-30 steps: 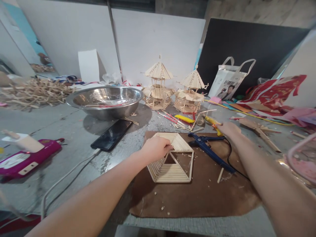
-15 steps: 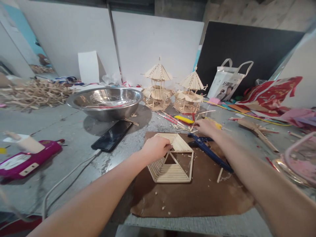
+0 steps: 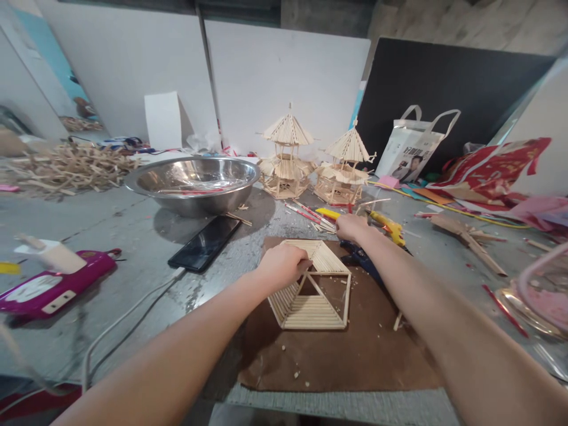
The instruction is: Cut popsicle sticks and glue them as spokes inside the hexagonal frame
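Note:
My left hand (image 3: 283, 264) is closed on the left edge of a partly built stick roof (image 3: 313, 285), which lies on a brown mat (image 3: 355, 349). My right hand (image 3: 350, 227) reaches past the roof to the loose sticks (image 3: 310, 216) beyond the mat, palm down; its fingertips are hidden. A blue glue gun (image 3: 361, 258) lies under my right forearm, and a yellow one (image 3: 386, 225) lies just right of that hand.
Two finished stick pagodas (image 3: 288, 157) (image 3: 346, 165) stand at the back. A steel bowl (image 3: 193, 183), a black phone (image 3: 205, 242), a magenta tool (image 3: 53, 284), a heap of sticks (image 3: 66, 165), a white bag (image 3: 410, 148) and red wrapping (image 3: 488, 171) surround the mat.
My right hand has moved left from the yellow glue gun to the loose sticks behind the roof. My left hand has kept its hold on the roof.

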